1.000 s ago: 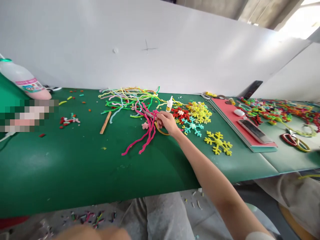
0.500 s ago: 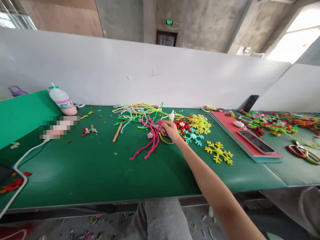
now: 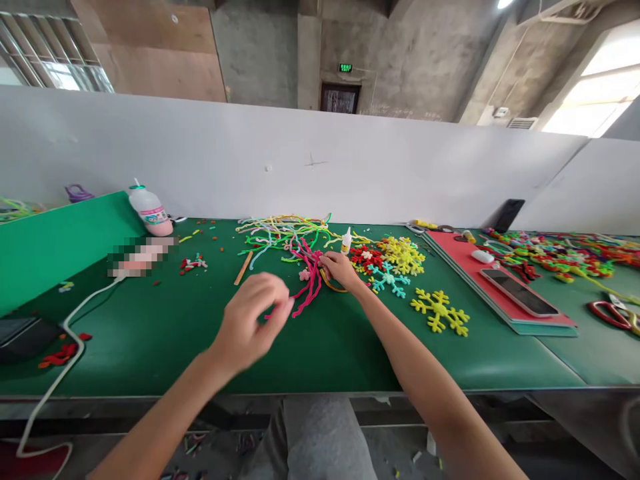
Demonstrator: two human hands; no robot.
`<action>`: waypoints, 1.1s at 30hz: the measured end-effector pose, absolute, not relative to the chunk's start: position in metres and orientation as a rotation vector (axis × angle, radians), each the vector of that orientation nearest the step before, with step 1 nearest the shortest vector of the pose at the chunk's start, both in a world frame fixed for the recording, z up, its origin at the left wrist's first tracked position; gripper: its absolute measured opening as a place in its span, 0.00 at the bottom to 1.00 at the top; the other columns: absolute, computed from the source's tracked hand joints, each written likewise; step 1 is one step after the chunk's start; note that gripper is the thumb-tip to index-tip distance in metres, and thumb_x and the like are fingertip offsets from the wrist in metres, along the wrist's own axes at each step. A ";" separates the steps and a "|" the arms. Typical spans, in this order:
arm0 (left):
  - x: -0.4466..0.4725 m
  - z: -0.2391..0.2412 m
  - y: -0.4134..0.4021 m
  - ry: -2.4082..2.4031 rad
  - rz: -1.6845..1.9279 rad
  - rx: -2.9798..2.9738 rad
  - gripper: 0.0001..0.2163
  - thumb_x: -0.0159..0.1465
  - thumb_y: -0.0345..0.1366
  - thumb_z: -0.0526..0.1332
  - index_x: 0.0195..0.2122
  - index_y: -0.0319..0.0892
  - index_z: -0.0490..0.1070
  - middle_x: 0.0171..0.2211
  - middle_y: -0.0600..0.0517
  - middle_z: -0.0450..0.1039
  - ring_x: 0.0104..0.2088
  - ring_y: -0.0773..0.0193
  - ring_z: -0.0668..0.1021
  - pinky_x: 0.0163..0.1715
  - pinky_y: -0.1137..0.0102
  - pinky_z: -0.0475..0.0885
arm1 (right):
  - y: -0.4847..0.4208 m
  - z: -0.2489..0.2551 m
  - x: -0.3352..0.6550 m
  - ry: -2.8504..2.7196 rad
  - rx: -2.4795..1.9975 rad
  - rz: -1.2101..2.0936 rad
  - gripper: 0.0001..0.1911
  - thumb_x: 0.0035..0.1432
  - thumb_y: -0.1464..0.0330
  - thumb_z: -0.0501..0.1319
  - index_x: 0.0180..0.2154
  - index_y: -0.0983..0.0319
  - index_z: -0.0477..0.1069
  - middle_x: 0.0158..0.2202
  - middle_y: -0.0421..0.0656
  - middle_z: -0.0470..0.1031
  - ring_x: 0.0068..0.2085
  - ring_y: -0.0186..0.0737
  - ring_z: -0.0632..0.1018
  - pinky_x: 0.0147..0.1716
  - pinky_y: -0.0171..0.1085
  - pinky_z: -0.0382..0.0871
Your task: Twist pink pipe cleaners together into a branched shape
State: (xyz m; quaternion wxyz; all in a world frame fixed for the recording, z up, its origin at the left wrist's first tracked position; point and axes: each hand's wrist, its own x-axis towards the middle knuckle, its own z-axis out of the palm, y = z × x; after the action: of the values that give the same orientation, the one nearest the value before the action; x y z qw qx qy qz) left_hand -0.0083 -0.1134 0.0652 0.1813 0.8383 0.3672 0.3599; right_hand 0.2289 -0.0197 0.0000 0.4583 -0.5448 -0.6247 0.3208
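Observation:
My right hand (image 3: 340, 268) is closed at the bundle of pink pipe cleaners (image 3: 310, 287). It grips scissors whose yellowish handle loop (image 3: 333, 287) shows under the fingers; the blades are mostly hidden among the strands. My left hand (image 3: 255, 313) hangs over the table in front of the pink strands. Its fingers are loosely curled, a gap shows between them and the thumb, and nothing is visible inside. Behind the right hand stands a small white glue bottle (image 3: 347, 241). A small pink flower (image 3: 304, 275) lies beside the bundle.
Loose pastel pipe cleaners (image 3: 280, 230) lie at the back, with a wooden stick (image 3: 243, 268) nearby. To the right are yellow snowflakes (image 3: 440, 311), a blue snowflake (image 3: 389, 280) and a phone (image 3: 519, 292) on a red folder (image 3: 450, 248). A large bottle (image 3: 153, 213) and white cable (image 3: 75, 313) are left.
My left hand has come into view from the lower left. My right hand stays at the pink pipe cleaners, slightly lower over the scissors. The camera view has tilted up.

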 end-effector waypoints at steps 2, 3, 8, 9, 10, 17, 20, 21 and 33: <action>-0.002 0.056 -0.088 1.138 0.927 2.489 0.08 0.65 0.39 0.59 0.30 0.44 0.73 0.33 0.49 0.75 0.39 0.55 0.76 0.45 0.58 0.71 | -0.020 -0.002 0.229 -1.565 -1.403 0.749 0.13 0.55 0.63 0.51 0.22 0.61 0.62 0.15 0.34 0.61 0.19 0.30 0.65 0.21 0.31 0.58; 0.003 0.051 -0.074 1.187 0.831 2.571 0.09 0.64 0.39 0.59 0.28 0.44 0.72 0.31 0.49 0.75 0.39 0.54 0.76 0.43 0.59 0.70 | -0.020 -0.003 0.230 -1.577 -1.432 0.728 0.13 0.55 0.64 0.50 0.21 0.61 0.61 0.15 0.34 0.60 0.19 0.31 0.64 0.21 0.31 0.56; 0.032 0.019 -0.018 1.320 0.773 2.591 0.09 0.65 0.41 0.58 0.36 0.42 0.73 0.37 0.45 0.76 0.39 0.53 0.77 0.39 0.63 0.70 | -0.018 -0.010 0.231 -1.664 -1.550 0.603 0.16 0.56 0.65 0.49 0.18 0.60 0.58 0.16 0.37 0.59 0.22 0.33 0.62 0.24 0.33 0.53; 0.036 0.013 -0.013 1.332 0.782 2.591 0.09 0.64 0.41 0.58 0.38 0.42 0.73 0.38 0.45 0.76 0.41 0.52 0.76 0.39 0.62 0.70 | -0.018 -0.011 0.230 -1.687 -1.567 0.570 0.16 0.56 0.65 0.50 0.18 0.60 0.58 0.17 0.37 0.60 0.23 0.33 0.62 0.24 0.33 0.53; 0.039 0.006 -0.010 1.334 0.789 2.594 0.09 0.64 0.41 0.59 0.39 0.42 0.73 0.38 0.45 0.76 0.42 0.52 0.76 0.40 0.62 0.70 | -0.018 -0.012 0.229 -1.714 -1.580 0.537 0.15 0.56 0.65 0.51 0.18 0.61 0.60 0.18 0.38 0.62 0.24 0.34 0.63 0.25 0.34 0.53; 0.033 -0.010 -0.006 1.301 0.897 2.506 0.05 0.63 0.36 0.59 0.31 0.43 0.71 0.33 0.48 0.75 0.36 0.57 0.76 0.38 0.65 0.70 | -0.023 -0.014 0.221 -1.850 -1.687 0.366 0.13 0.59 0.65 0.53 0.25 0.61 0.71 0.26 0.43 0.73 0.28 0.38 0.70 0.29 0.34 0.56; 0.028 -0.007 -0.002 1.309 1.011 2.394 0.05 0.64 0.37 0.57 0.33 0.43 0.70 0.34 0.49 0.75 0.36 0.59 0.77 0.38 0.67 0.70 | -0.024 -0.012 0.221 -1.874 -1.718 0.328 0.14 0.61 0.65 0.52 0.30 0.60 0.74 0.31 0.44 0.76 0.32 0.40 0.74 0.30 0.34 0.57; 0.027 -0.006 -0.001 1.312 1.053 2.351 0.06 0.64 0.38 0.56 0.34 0.43 0.69 0.35 0.49 0.75 0.36 0.60 0.77 0.39 0.67 0.71 | -0.024 -0.012 0.221 -1.883 -1.724 0.320 0.14 0.62 0.65 0.52 0.32 0.60 0.74 0.32 0.44 0.77 0.34 0.40 0.74 0.30 0.34 0.58; 0.016 -0.018 0.018 1.330 1.095 2.284 0.06 0.61 0.32 0.57 0.38 0.43 0.72 0.35 0.49 0.76 0.38 0.58 0.78 0.41 0.64 0.72 | -0.030 -0.006 0.218 -1.927 -1.716 0.210 0.15 0.63 0.68 0.51 0.48 0.57 0.70 0.39 0.44 0.79 0.38 0.43 0.77 0.29 0.35 0.59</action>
State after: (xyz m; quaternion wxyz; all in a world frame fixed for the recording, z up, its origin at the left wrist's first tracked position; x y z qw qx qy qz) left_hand 0.0163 0.0184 -0.0176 0.1399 0.7905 0.4602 0.3791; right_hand 0.2181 -0.0300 -0.0059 0.2728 -0.6378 -0.7160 0.0781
